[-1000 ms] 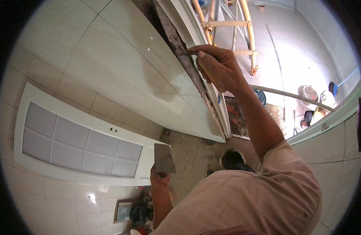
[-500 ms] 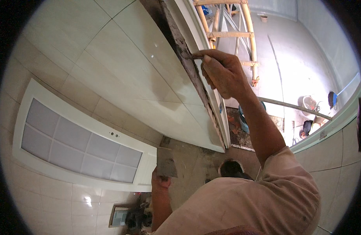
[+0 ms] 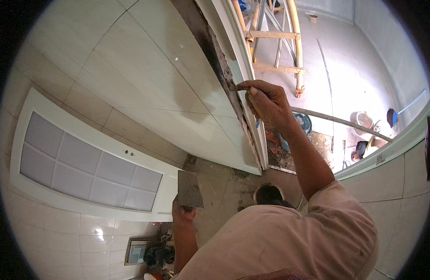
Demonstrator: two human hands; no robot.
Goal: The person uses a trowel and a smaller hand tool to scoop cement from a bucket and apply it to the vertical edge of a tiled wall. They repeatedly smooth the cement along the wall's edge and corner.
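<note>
A strip of grey mortar (image 3: 228,84) fills the gap between the tiled wall (image 3: 177,74) and the white door frame (image 3: 238,44). At this strip my right hand (image 3: 270,103) is closed, its index finger reaching to the mortar. A bit of something yellowish shows under the curled fingers, too hidden to name. Lower down, my left hand (image 3: 183,212) grips a flat rectangular trowel (image 3: 190,190) with a grey, smeared plate. The trowel is held away from the wall, above the floor.
A white door with frosted panes (image 3: 89,163) leans at the left. Through the doorway stand a bamboo ladder (image 3: 296,51), a blue bucket (image 3: 302,122) and a white bucket (image 3: 364,120). A pole (image 3: 341,121) crosses the opening. A dark round opening (image 3: 269,193) lies below.
My right hand has moved down along the mortar strip. The trowel in my left hand has come up a little and its plate shows more fully. The whole view has shifted slightly.
</note>
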